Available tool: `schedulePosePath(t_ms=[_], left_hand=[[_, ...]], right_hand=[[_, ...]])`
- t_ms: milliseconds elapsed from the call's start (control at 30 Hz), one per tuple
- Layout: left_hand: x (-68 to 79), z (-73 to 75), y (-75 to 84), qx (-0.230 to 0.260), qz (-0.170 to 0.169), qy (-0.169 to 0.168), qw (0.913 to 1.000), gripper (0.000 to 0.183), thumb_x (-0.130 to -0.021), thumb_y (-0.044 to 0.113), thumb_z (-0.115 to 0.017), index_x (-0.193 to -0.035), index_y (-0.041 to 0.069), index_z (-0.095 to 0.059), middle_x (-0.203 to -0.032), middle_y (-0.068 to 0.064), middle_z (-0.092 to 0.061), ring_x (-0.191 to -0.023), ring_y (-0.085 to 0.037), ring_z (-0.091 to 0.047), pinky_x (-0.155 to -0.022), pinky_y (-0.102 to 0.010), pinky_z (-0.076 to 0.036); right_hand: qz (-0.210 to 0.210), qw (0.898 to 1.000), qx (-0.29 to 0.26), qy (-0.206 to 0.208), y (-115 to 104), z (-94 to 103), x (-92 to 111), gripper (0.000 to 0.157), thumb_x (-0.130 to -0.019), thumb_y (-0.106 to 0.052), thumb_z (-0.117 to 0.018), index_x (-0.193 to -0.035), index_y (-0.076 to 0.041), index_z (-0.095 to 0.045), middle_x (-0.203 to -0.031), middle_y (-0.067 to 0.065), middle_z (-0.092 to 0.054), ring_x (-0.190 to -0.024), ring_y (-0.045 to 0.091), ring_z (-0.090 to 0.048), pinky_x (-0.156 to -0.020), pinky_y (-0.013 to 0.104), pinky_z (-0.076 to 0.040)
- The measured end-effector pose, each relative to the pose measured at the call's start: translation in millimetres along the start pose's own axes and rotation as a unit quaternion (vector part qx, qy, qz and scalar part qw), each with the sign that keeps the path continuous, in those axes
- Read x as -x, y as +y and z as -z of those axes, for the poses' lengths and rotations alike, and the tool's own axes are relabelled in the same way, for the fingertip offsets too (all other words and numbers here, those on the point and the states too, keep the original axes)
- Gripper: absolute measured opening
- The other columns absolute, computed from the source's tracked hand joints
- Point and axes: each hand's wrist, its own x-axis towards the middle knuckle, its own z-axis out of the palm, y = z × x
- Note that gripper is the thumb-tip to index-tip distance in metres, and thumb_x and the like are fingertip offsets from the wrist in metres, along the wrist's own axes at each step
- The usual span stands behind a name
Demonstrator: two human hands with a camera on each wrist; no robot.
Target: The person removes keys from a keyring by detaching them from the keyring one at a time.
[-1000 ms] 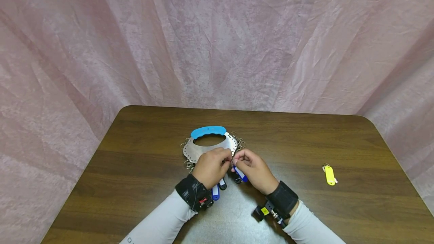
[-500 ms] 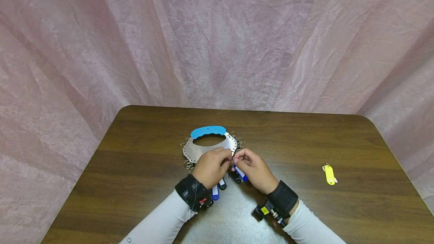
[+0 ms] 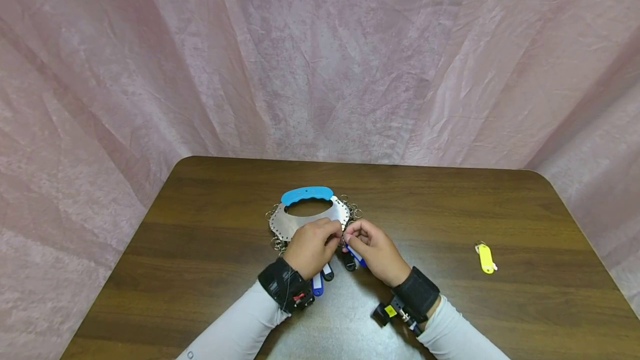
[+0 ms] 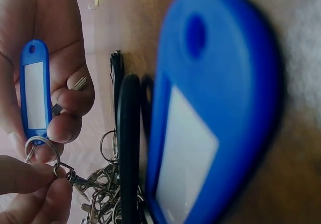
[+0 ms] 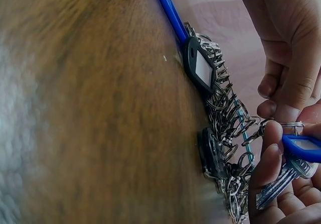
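A metal key-holder plate [image 3: 320, 216] with a blue grip [image 3: 307, 194] lies on the table, its scalloped edge hung with rings and snap hooks. Over its lower right edge, my left hand [image 3: 312, 244] pinches a split ring [image 4: 58, 156] between thumb and finger, beside a swivel snap hook [image 4: 83, 184]. My right hand [image 3: 376, 251] holds a blue key tag [image 4: 36, 96] with a white label, attached to that split ring. Against the right fingers lies a silver key [image 5: 281, 185]. Both hands' fingertips are close together.
Another blue key tag [image 3: 318, 284] and a black key tag [image 3: 328, 272] hang from the plate near my left wrist. A dark key tag [image 3: 350, 263] lies below my right fingers. Farther right on the table [image 3: 540, 215] is a yellow key tag [image 3: 485, 258].
The blue key tag in my right hand has tilted slightly, showing more of the dark tag beneath it. Both hands stay in nearly the same place.
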Motion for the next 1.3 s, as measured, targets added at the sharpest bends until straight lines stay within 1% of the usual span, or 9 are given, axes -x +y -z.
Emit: schedulePosePath(t_ms=[167, 400, 600, 700, 800, 933, 1000, 1167, 1300], left_hand=[[0.3, 0.0, 0.1, 0.004, 0.002, -0.002, 1.0, 0.02, -0.085, 0.007, -0.066, -0.077, 0.021, -0.055, -0.071, 0.011, -0.047, -0.06, -0.004, -0.044, -0.051, -0.021, -0.037], [0.2, -1.7, -1.4, 0.01, 0.007, -0.007, 0.9999, 0.016, -0.086, 0.008, -0.065, -0.08, 0.021, -0.058, -0.072, 0.012, -0.048, -0.061, -0.004, -0.044, -0.052, -0.022, -0.038], [-0.3, -2.5, -0.9, 0.012, 0.029, -0.011, 0.9994, 0.014, -0.085, 0.01, -0.068, -0.082, 0.021, -0.06, -0.073, 0.013, -0.05, -0.063, -0.003, -0.046, -0.054, -0.021, -0.039], [-0.4, -2.3, -0.6, 0.016, 0.043, -0.014, 0.9989, 0.012, -0.084, 0.011, -0.068, -0.085, 0.021, -0.06, -0.075, 0.012, -0.051, -0.064, -0.003, -0.047, -0.056, -0.021, -0.041], [-0.4, -1.8, -0.4, 0.02, 0.048, -0.015, 0.9985, 0.01, -0.085, 0.012, -0.068, -0.087, 0.02, -0.061, -0.077, 0.012, -0.052, -0.066, -0.003, -0.048, -0.057, -0.021, -0.042], [0.0, -2.3, -0.6, 0.019, 0.051, -0.007, 0.9985, 0.008, -0.085, 0.014, -0.067, -0.087, 0.019, -0.062, -0.078, 0.012, -0.054, -0.068, -0.003, -0.049, -0.059, -0.022, -0.043], [-0.1, -2.9, -0.7, 0.015, 0.052, 0.001, 0.9985, 0.008, -0.085, 0.013, -0.067, -0.087, 0.02, -0.062, -0.079, 0.012, -0.054, -0.068, -0.002, -0.05, -0.06, -0.022, -0.043], [-0.3, -3.6, -0.8, 0.01, 0.054, 0.015, 0.9984, 0.012, -0.082, 0.01, -0.067, -0.086, 0.02, -0.062, -0.077, 0.013, -0.055, -0.067, -0.001, -0.049, -0.059, -0.022, -0.043], [0.0, -3.7, -1.2, 0.014, 0.051, 0.018, 0.9984, 0.012, -0.082, 0.01, -0.068, -0.086, 0.02, -0.062, -0.076, 0.013, -0.054, -0.065, -0.002, -0.049, -0.057, -0.021, -0.042]], right_hand=[[0.0, 1.0, -0.002, -0.002, 0, 0.4, 0, 0.005, -0.095, -0.008, -0.056, -0.097, -0.003, -0.055, -0.089, 0.018, -0.059, -0.081, 0.033, -0.06, -0.07, 0.028, -0.049], [-0.011, 1.0, 0.0, -0.014, -31, -2.0, 5, 0.007, -0.095, 0.002, -0.052, -0.099, 0.007, -0.052, -0.093, 0.031, -0.056, -0.086, 0.046, -0.056, -0.073, 0.03, -0.048], [-0.013, 1.0, 0.0, -0.016, -32, -1.7, 5, 0.007, -0.095, 0.002, -0.052, -0.099, 0.007, -0.052, -0.092, 0.03, -0.056, -0.086, 0.045, -0.057, -0.072, 0.03, -0.048], [-0.014, 1.0, -0.004, -0.017, -33, -1.7, 5, 0.007, -0.095, 0.002, -0.052, -0.099, 0.008, -0.052, -0.092, 0.03, -0.056, -0.086, 0.045, -0.057, -0.073, 0.033, -0.049], [-0.013, 1.0, -0.008, -0.02, -33, -1.8, 5, 0.007, -0.094, 0.003, -0.052, -0.099, 0.008, -0.052, -0.093, 0.03, -0.056, -0.087, 0.046, -0.057, -0.074, 0.036, -0.049], [0.0, 1.0, -0.007, -0.024, -30, -1.8, 5, 0.006, -0.094, 0.002, -0.053, -0.099, 0.007, -0.053, -0.093, 0.03, -0.057, -0.087, 0.046, -0.056, -0.074, 0.036, -0.049], [0.008, 1.0, -0.005, -0.023, -24, -1.2, 4, 0.006, -0.094, 0.002, -0.054, -0.098, 0.005, -0.054, -0.093, 0.028, -0.057, -0.086, 0.046, -0.057, -0.073, 0.035, -0.049], [0.021, 1.0, 0.005, -0.015, -4, 0.3, 1, 0.004, -0.094, -0.003, -0.057, -0.097, -0.002, -0.057, -0.093, 0.021, -0.06, -0.085, 0.039, -0.059, -0.073, 0.031, -0.049], [0.031, 0.999, 0.006, -0.013, 1, 0.5, 1, 0.004, -0.093, -0.007, -0.059, -0.097, -0.005, -0.057, -0.092, 0.018, -0.06, -0.084, 0.035, -0.06, -0.073, 0.032, -0.05]])
